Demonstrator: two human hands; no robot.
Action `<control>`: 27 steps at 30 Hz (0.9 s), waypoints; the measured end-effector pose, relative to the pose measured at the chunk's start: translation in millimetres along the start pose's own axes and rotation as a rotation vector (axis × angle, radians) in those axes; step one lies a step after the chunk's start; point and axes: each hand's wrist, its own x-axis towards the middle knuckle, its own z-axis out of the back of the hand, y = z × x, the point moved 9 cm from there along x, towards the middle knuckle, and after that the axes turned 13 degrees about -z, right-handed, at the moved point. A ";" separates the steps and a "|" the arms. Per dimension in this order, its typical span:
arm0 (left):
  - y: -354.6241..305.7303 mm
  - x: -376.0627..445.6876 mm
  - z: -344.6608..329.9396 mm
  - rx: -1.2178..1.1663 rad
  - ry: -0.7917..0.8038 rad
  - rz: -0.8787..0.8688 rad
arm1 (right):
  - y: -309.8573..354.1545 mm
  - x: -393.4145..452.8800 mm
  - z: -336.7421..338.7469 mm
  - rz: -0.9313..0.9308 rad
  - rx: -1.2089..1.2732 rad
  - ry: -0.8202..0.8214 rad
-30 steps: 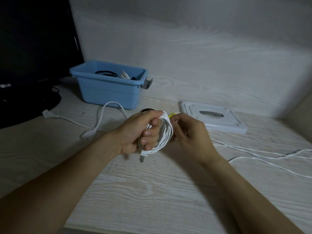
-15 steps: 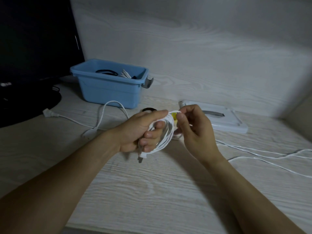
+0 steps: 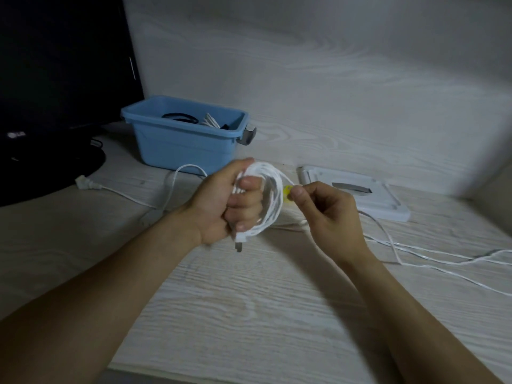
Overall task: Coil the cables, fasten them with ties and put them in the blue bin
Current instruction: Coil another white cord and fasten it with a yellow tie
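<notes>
My left hand (image 3: 224, 202) grips a coiled white cable (image 3: 270, 200) above the middle of the desk, fingers curled through the loops. A plug end (image 3: 239, 243) hangs below the fist. A yellow tie (image 3: 287, 193) sits on the coil's right side. My right hand (image 3: 327, 212) pinches the tie's thin end just right of the coil. The blue bin (image 3: 188, 145) stands behind my left hand, with a black coil (image 3: 180, 117) and a white coil (image 3: 212, 121) inside.
A loose white cable (image 3: 415, 256) trails across the desk to the right. Another white cable with a plug (image 3: 86, 184) lies left of the bin. A white lid (image 3: 354, 192) lies at the back right. A black monitor (image 3: 55, 79) fills the left.
My right hand has moved right, away from the coil, drawing the tie's end out. My left hand has kept its grip and risen slightly.
</notes>
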 end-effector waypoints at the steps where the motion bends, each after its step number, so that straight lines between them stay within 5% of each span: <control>1: -6.9 2.1 4.2 -0.087 -0.044 -0.060 | -0.8 -0.9 -4.1 -0.007 -0.003 0.035; 8: -34.5 3.0 69.9 -0.460 -0.591 -0.401 | -15.5 -6.2 -29.9 -0.041 -0.346 0.244; 15: -67.3 -11.1 100.4 -0.278 -0.825 -0.674 | 2.5 -23.2 -50.8 0.073 -0.463 0.348; 20: -69.2 -1.6 84.9 0.337 -0.718 -0.702 | 21.9 -33.4 -58.5 0.158 -0.420 0.370; 23: -58.4 5.7 58.0 0.852 -0.468 -0.603 | 30.7 -28.1 -42.5 0.170 -0.335 0.258; 27: -24.9 11.5 26.9 1.084 -0.127 -0.398 | 40.8 -24.0 -27.1 0.252 -0.312 0.150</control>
